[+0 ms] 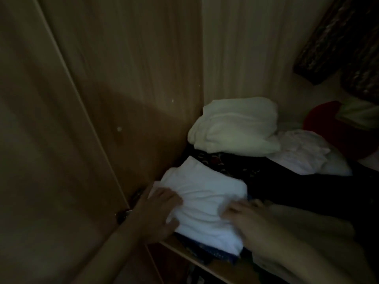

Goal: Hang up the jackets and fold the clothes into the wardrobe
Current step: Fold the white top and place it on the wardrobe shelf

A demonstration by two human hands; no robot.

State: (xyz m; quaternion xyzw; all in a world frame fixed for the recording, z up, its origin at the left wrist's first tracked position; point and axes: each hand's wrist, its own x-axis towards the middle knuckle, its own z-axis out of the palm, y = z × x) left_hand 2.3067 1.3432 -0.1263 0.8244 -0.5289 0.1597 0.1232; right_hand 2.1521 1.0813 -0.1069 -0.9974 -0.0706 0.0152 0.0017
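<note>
In the head view, the left hand and right hand, fingers laid fairly flat, are pressing the folded white garment at its two sides, probably steadying it atop the dark clothes on the wardrobe shelf, before the cream towel.

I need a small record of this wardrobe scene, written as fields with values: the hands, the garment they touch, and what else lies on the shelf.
place: wardrobe shelf, dim light
left hand: on the left edge of the folded white garment
right hand: on its right side; blurred, so grip unclear
under garment: blue fabric
behind it: dark patterned cloth, cream folded towel on top
further right: pale pink cloth, red item
left: wardrobe door
</note>
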